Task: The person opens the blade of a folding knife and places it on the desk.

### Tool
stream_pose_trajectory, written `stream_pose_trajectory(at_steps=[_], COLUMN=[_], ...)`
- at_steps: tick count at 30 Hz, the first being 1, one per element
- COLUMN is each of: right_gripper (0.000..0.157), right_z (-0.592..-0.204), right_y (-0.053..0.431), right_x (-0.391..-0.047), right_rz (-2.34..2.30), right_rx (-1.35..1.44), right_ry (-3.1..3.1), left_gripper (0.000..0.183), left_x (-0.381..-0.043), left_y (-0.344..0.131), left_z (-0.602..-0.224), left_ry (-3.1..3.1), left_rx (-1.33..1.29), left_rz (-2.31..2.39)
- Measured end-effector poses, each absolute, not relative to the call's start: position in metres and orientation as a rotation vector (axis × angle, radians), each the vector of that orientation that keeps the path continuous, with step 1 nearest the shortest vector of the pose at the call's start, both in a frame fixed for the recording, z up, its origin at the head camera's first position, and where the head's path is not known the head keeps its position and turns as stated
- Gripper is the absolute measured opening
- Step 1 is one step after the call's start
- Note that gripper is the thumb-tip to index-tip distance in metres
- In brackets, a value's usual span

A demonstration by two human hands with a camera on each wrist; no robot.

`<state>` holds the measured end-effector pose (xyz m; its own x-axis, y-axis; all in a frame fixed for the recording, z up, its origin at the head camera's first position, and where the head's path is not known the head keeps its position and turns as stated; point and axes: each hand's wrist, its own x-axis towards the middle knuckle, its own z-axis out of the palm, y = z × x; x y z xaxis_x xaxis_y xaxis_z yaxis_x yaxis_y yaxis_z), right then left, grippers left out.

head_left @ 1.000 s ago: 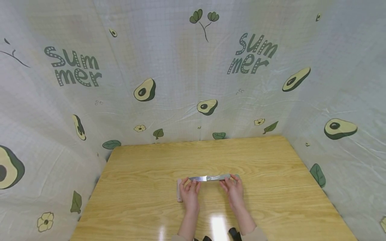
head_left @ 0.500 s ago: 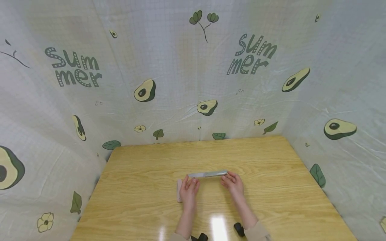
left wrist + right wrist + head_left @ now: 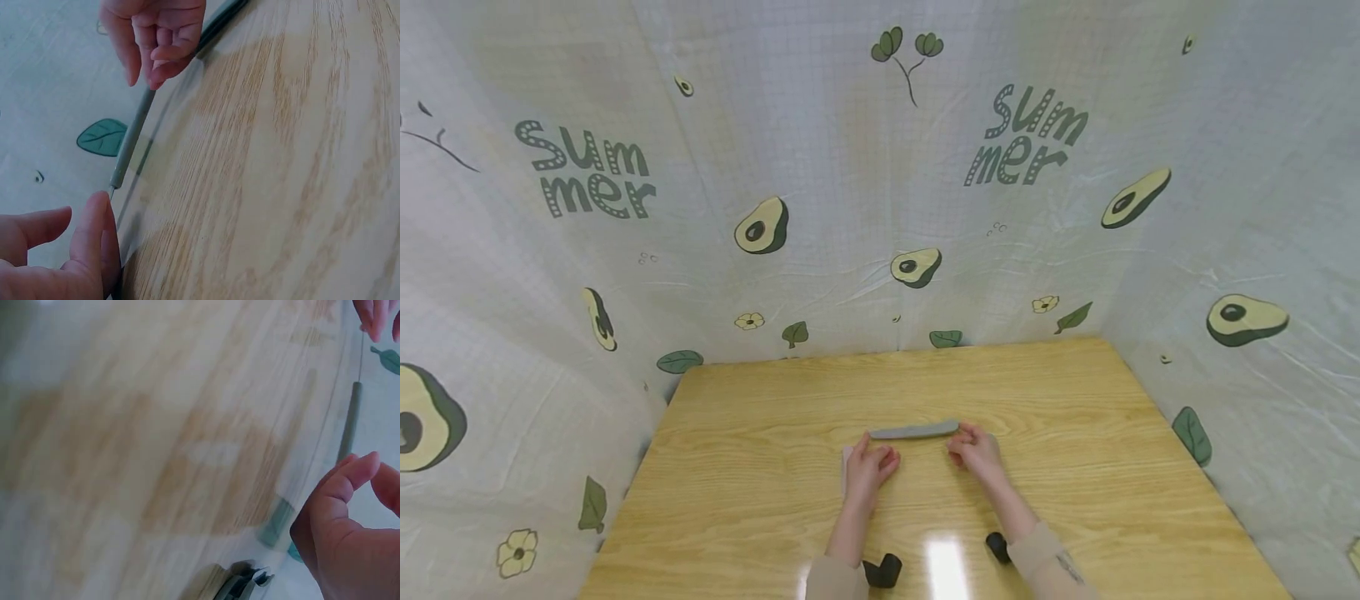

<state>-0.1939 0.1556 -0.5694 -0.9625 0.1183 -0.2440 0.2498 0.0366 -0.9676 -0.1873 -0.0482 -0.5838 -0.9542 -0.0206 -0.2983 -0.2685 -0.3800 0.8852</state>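
Note:
A knife with a grey-green handle (image 3: pixel 936 429) is held level between both hands, close over the wooden table. In the head view it appears nearly edge-on, its blade (image 3: pixel 887 433) to the left. My left hand (image 3: pixel 867 471) pinches the tip end of the blade; the left wrist view shows a thin strip of blade (image 3: pixel 112 191) between those fingertips and the handle. My right hand (image 3: pixel 979 454) pinches the far end of the handle, which the right wrist view shows running up from the fingers. Beside my left hand lies a pale pink strip-like object (image 3: pixel 847 468), partly covered by the hand.
The wooden table (image 3: pixel 760 417) ends at a pale curtain (image 3: pixel 835 150) printed with avocados, which also hangs at both sides. A greyish-green object (image 3: pixel 993 443) shows partly behind my right hand. Black wrist gear (image 3: pixel 883 571) sits by the left sleeve.
The knife has turned from showing the flat of its blade to nearly edge-on, and both hands have rolled with it. Its handle end has shifted slightly left and away. The pink object stays put.

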Motion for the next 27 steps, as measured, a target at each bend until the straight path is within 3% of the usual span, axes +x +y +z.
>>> stream_pose_trajectory(at_steps=[7, 19, 27], right_gripper=[0.068, 0.072, 0.048], right_z=[-0.572, -0.568, -0.550], right_y=[0.155, 0.150, 0.109], right_x=[-0.198, -0.195, -0.178], right_rz=[-2.008, -2.033, -2.094], right_rx=[0.429, 0.424, 0.235], right_ry=[2.085, 2.118, 2.112], left_gripper=[0.072, 0.080, 0.059], left_x=[-0.190, -0.189, -0.178], left_y=[-0.050, -0.054, -0.079], left_z=[-0.585, -0.579, -0.556], left_ry=[1.659, 1.665, 1.940], left_rx=[-0.390, -0.333, -0.382], left_rz=[2.397, 2.344, 2.291])
